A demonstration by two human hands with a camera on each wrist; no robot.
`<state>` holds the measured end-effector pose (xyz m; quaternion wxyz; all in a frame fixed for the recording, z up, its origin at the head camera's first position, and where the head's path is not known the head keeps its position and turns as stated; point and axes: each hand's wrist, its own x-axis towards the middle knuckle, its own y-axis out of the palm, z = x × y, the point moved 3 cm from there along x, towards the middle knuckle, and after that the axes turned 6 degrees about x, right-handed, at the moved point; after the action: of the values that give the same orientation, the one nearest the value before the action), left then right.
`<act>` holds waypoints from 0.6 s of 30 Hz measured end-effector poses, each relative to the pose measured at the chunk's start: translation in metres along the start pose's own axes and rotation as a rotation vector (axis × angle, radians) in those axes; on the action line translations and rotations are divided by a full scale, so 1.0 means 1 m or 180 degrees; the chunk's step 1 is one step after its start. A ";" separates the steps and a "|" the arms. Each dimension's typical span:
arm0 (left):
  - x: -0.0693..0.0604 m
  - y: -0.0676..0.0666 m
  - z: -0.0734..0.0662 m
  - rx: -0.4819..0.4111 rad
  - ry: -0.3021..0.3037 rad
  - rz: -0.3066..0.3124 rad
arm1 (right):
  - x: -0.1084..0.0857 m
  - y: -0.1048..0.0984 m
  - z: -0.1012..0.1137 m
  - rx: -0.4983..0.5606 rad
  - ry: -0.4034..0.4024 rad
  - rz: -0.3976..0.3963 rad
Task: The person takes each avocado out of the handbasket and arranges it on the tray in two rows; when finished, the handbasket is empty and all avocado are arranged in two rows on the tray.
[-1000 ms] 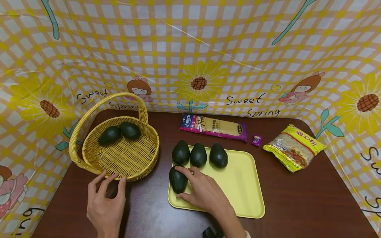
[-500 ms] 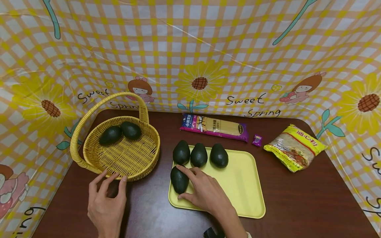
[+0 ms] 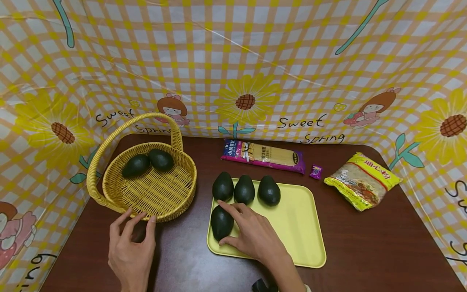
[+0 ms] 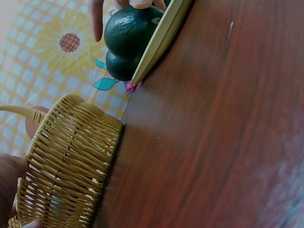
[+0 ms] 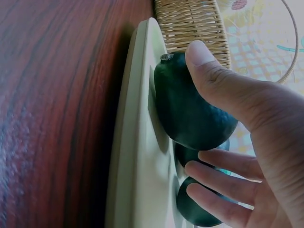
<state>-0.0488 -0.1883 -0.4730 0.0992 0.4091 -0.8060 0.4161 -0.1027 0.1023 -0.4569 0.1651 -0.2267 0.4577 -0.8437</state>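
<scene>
My left hand (image 3: 131, 251) holds the near rim of a yellow wicker basket (image 3: 182, 207) with curved fingertips. Two dark green avocados (image 3: 160, 160) lie in the basket. Over the near left corner of a yellow tray (image 3: 292, 227) is my right hand (image 3: 259, 233), its thumb and forefinger spread loosely around another avocado (image 3: 221, 223). In the right wrist view the thumb lies across that avocado (image 5: 190, 109) and the other fingers are fairly straight. Whether the forefinger touches it is hard to tell. Three more avocados (image 3: 269, 190) stand in a row along the tray's far side.
A long packet of noodles (image 3: 262, 156) lies behind the tray. Right of it are a small purple packet (image 3: 315, 172) and a yellow bag of pasta (image 3: 363, 180). A checked cloth (image 3: 240, 48) hangs behind the brown table (image 3: 383, 251). A black object (image 3: 260, 285) sits by my right wrist.
The avocado under my right hand has shifted slightly right on the tray. My right forefinger has lifted off its top, and the grip looks looser. My left hand stays at the basket rim.
</scene>
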 end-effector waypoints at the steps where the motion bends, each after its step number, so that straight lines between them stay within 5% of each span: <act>1: 0.000 0.000 0.000 -0.0001 0.0004 -0.0001 | 0.000 -0.001 0.000 0.0011 -0.0003 0.0000; 18: 0.001 0.000 -0.001 0.0028 0.0072 -0.0005 | 0.013 -0.014 0.005 -0.0007 -0.0292 0.0027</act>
<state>-0.0493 -0.1882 -0.4722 0.1068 0.4055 -0.8026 0.4242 -0.1120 0.0997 -0.4392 0.1892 -0.2634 0.4516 -0.8312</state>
